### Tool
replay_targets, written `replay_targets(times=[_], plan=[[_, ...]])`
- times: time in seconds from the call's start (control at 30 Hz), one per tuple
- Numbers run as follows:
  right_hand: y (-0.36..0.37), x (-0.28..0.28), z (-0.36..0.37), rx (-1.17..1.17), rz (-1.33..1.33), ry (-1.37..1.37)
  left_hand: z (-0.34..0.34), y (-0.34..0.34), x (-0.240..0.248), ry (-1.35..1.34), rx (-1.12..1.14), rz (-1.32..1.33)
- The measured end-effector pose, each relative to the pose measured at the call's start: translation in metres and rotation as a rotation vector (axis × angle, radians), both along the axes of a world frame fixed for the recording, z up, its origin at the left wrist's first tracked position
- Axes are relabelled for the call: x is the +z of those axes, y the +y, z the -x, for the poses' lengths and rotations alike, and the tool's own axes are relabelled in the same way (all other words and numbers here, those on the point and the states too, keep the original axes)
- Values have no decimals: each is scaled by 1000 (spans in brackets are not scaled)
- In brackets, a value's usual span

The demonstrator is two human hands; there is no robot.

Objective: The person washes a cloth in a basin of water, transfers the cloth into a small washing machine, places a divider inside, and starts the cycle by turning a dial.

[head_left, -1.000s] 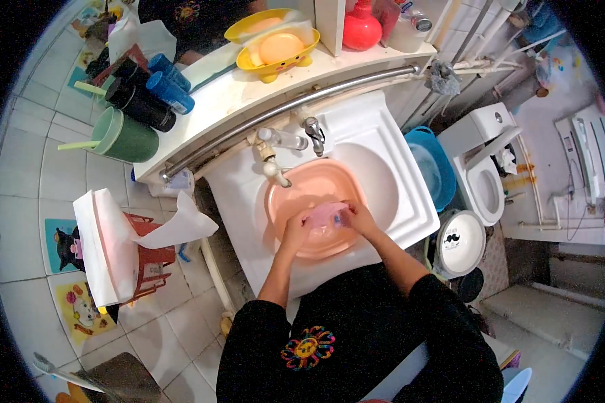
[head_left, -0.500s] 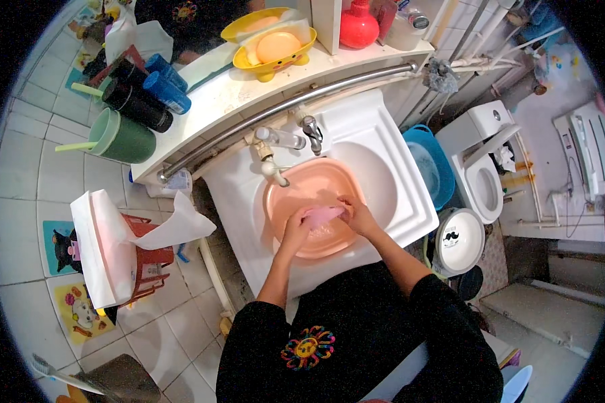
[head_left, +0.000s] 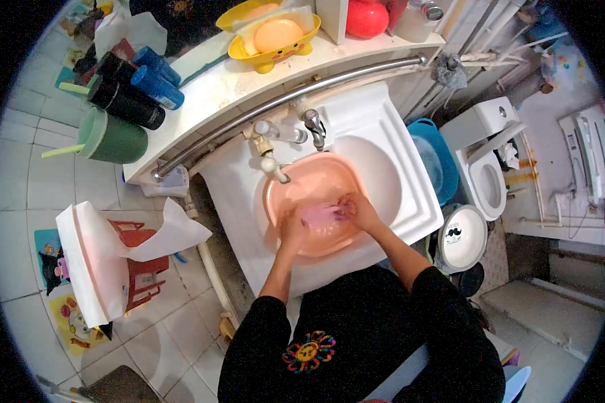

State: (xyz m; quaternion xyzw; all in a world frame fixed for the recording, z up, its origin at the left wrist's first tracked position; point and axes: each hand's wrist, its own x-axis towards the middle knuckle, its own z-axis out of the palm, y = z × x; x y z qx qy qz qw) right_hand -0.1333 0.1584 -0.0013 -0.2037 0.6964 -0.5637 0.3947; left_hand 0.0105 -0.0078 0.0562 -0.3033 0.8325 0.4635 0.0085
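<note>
From here, the right hand (head_left: 353, 211) grips a pink cloth (head_left: 321, 215), the left hand (head_left: 292, 228) has a hold I can't tell, and a blue canister (head_left: 156, 87) bears tiny pale print.

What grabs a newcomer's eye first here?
Dead centre: the peach basin on the white sink, with a pink cloth between the left hand and right hand. Next, the yellow cartoon-faced dish on the shelf at the top, and the round red bottle to its right.
</note>
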Motion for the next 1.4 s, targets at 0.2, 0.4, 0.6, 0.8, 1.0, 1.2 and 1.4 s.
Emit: replay_targets(times=[0.2, 0.4, 0.6, 0.8, 1.0, 1.2, 1.4], plan=[[-13, -38, -13, -113, 287, -505, 11, 23, -39, -67, -223, 582], [-10, -42, -43, 191, -308, 1031, 2, 23, -49, -256, -347, 518], [-35, 33, -19, 811, -798, 508, 5, 7, -44, -428, -411, 392], [-23, 13, 15, 258, -512, 592, 20, -10, -9, -219, -185, 173], [-35, 11, -10, 151, -243, 755, 7, 16, -44, 30, -242, 729], [-26, 5, -37, 607, -705, 777, 15, 26, -29, -415, -336, 425], [-30, 33, -11, 282, -558, 199, 8, -6, -28, -319, -287, 513]])
